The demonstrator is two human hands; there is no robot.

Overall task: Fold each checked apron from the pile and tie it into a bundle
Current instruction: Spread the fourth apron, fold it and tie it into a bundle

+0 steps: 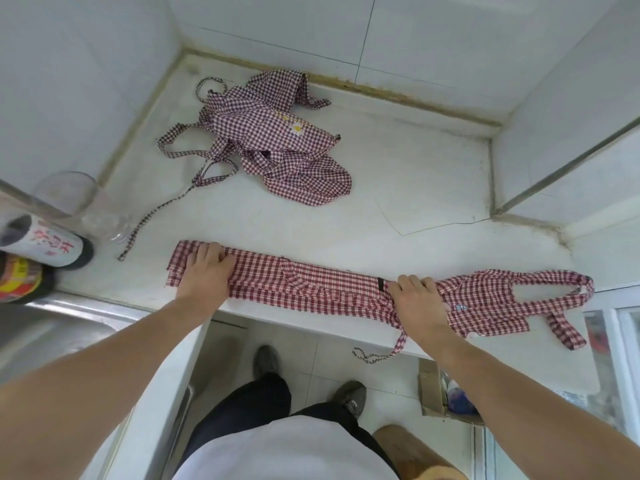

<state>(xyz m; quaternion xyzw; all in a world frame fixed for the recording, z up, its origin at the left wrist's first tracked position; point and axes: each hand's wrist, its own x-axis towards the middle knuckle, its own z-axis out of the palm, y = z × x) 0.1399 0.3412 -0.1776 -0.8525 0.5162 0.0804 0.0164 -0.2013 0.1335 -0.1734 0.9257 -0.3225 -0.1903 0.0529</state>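
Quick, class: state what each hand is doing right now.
Left hand: open, pressing flat on the folded apron.
Right hand: fingers curled on the same apron; grip cannot be told.

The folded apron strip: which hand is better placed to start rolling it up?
Probably the left hand: it presses the plain end of the folded apron strip. The right hand rests mid-strip, beside the straps.
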